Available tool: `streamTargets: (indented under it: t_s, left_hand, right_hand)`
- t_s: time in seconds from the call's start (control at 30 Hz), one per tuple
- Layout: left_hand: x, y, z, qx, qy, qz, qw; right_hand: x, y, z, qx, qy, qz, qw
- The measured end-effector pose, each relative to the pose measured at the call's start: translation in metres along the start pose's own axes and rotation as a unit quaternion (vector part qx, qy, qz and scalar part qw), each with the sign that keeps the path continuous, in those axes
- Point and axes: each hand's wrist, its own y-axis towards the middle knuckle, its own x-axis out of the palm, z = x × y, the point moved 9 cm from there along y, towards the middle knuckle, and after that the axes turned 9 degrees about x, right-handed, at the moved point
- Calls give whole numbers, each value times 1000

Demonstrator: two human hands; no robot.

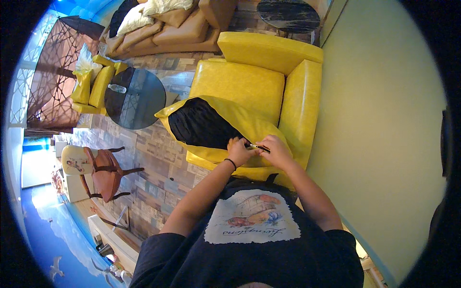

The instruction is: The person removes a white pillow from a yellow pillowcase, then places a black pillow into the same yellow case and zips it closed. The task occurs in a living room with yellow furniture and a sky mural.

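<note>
A yellow cushion cover (248, 115) in a leather-like material lies on the yellow armchair (237, 77), its long opening showing a black inner cushion (201, 124). At the lower right end of that opening, my left hand (240, 150) pinches the cover's edge with its fingers curled. Close beside it, my right hand (276, 153) grips a slim tool (260, 147) with a black handle and a bright metal part. The tool's tip points at the edge between my hands; its exact kind is too small to tell. My fingers partly hide the edge there.
A pale green wall (374, 136) rises close on the right. On the left stand a round dark table (144, 97) with a plastic bottle (117, 88) and a wooden chair (106, 172). A brown sofa (180, 36) and a black round table (288, 14) stand beyond the armchair.
</note>
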Motion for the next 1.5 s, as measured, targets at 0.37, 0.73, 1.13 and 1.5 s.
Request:
streamTargets:
  t_s: [0.37,0.73,1.13,1.5]
  left_hand:
    - [7,-1,-19,-81,-86,4,993]
    - [5,2,-12,-97,-16,42,994]
    - [-33,-5,6,52,-62,85,993]
    - [-43,-6,18,55,-17,135,989]
  right_hand:
    - [7,2,23,91,134,-19,987]
    - [26,-1,48,114,283,-15,952]
    - [6,-3,12,33,26,61,997]
    - [-3,-4,11,8,48,107,993]
